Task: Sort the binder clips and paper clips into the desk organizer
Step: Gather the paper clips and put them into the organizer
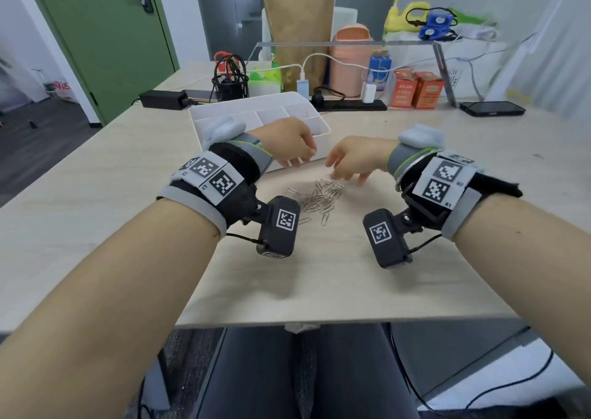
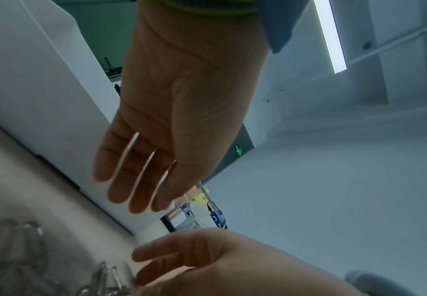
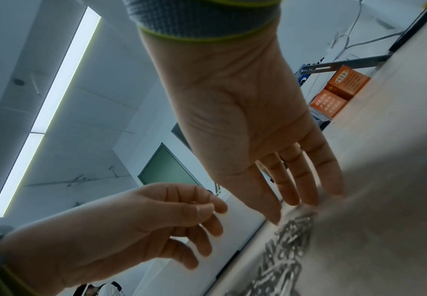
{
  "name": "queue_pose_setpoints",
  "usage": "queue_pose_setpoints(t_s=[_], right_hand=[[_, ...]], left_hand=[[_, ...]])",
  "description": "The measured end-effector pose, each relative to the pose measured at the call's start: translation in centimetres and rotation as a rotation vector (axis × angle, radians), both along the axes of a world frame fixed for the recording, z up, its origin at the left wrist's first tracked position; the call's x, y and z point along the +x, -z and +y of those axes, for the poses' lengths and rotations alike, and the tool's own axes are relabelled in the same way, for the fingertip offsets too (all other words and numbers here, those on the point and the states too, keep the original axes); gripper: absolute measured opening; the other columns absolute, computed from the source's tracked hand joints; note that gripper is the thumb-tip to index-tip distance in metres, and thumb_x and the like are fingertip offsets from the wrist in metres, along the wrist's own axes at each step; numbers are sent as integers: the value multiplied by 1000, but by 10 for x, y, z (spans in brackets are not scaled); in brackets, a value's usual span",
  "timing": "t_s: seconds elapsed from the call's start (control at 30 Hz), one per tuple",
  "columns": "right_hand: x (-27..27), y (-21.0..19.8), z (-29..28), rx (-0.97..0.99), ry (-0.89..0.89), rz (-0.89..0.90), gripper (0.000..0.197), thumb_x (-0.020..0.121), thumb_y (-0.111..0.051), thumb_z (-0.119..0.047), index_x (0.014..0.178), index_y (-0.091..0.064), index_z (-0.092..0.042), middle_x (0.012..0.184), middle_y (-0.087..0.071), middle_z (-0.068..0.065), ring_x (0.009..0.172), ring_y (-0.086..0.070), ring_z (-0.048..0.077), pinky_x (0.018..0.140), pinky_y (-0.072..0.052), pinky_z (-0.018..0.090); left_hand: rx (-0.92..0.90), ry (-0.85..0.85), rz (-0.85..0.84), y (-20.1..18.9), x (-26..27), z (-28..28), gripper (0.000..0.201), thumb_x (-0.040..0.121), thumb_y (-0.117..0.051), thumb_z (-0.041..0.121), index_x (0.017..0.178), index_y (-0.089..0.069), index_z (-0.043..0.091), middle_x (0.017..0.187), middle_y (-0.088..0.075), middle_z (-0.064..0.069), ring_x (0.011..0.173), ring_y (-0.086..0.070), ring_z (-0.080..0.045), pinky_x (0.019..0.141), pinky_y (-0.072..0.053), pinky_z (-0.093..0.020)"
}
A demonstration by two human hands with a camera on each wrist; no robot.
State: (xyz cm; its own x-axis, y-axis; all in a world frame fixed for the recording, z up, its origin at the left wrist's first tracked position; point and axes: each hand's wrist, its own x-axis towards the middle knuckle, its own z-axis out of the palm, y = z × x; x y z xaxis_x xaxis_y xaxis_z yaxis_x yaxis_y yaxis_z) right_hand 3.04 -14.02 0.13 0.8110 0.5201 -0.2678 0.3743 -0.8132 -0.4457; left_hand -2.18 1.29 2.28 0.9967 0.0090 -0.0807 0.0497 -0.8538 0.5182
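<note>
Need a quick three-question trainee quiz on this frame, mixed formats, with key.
1. True or false: the paper clips lie loose on the table, on the near side of the desk organizer.
2. Which hand has its fingers spread just above the far edge of the pile? A) left hand B) right hand
3. Fill in: neither hand holds a ____.

Key: 1 true. 2 B. 3 clip.

Bare desk [image 1: 415, 150] R of clip pile [image 1: 319, 196]; organizer [image 1: 204, 124] walls off behind.
</note>
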Motion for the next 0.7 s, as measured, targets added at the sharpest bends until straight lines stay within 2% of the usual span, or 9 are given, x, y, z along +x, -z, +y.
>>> queue_pose_setpoints(t_s=[0.13, 0.23, 0.27, 0.37, 0.47, 0.5, 0.57, 0.63, 0.7], right_hand=[[-12, 8, 7, 16, -28, 72, 34, 86, -57, -1, 120, -58, -1, 98, -57, 15, 63, -53, 15, 62, -51, 28], [-23, 9, 13, 35, -95, 87, 34, 87, -62, -9, 120, -60, -5, 99, -60, 12, 68, -54, 13, 66, -50, 25], [-25, 10, 14, 33, -107, 65, 34, 87, -63, -12, 120, -60, -7, 100, -61, 11, 69, -55, 12, 67, -50, 25], [-29, 6, 9, 65, -83, -13, 38, 86, -65, -16, 122, -59, -7, 95, -63, 4, 71, -58, 13, 66, -50, 24], [-33, -1, -4, 48, -27, 14, 54, 80, -73, -24, 127, -52, -7, 106, -64, 11, 73, -61, 14, 69, -54, 30], [-35, -2, -8, 24, -5, 68, 64, 76, -77, -25, 130, -48, -8, 113, -62, 15, 74, -63, 17, 70, -57, 33], [-41, -2, -11, -39, 17, 170, 84, 68, -84, -26, 136, -38, -10, 117, -59, 18, 77, -66, 22, 69, -60, 36], [-46, 2, -7, -110, 0, 168, 95, 63, -87, -27, 140, -33, -9, 116, -60, 21, 86, -70, 28, 74, -60, 39], [-49, 6, 0, -86, 11, 149, 92, 64, -86, -24, 138, -35, -5, 117, -60, 22, 86, -70, 30, 81, -58, 42]], left_hand=[[104, -105, 246, 15, -10, 6, 23, 92, -50, 11, 110, -62, 2, 90, -66, -6, 76, -64, -23, 79, -58, -39], [145, -134, 323, 24, -20, 5, 28, 91, -48, 7, 115, -60, -1, 101, -68, -12, 79, -64, -26, 83, -57, -41], [155, -120, 320, 24, -22, 3, 29, 91, -48, 7, 117, -60, 0, 105, -68, -13, 81, -65, -24, 82, -58, -40], [112, -44, 314, 18, -28, 1, 33, 91, -55, 9, 123, -59, 4, 88, -62, -2, 80, -61, -14, 75, -58, -31], [170, -50, 319, 12, -35, 6, 62, 75, -78, 31, 127, -53, 9, 97, -65, -2, 93, -66, -16, 79, -59, -33], [227, -57, 345, 12, -38, 8, 71, 67, -82, 43, 123, -52, 11, 104, -67, -5, 97, -68, -19, 81, -59, -35], [368, -48, 406, 15, -42, 8, 73, 57, -82, 56, 109, -52, 15, 113, -69, -10, 102, -69, -23, 83, -58, -34], [425, -43, 388, 21, -43, 7, 74, 58, -81, 57, 112, -56, 14, 112, -71, -9, 97, -71, -22, 84, -58, -33], [423, -40, 356, 25, -42, 4, 77, 61, -80, 56, 120, -56, 12, 100, -72, -6, 84, -71, -23, 88, -56, -34]])
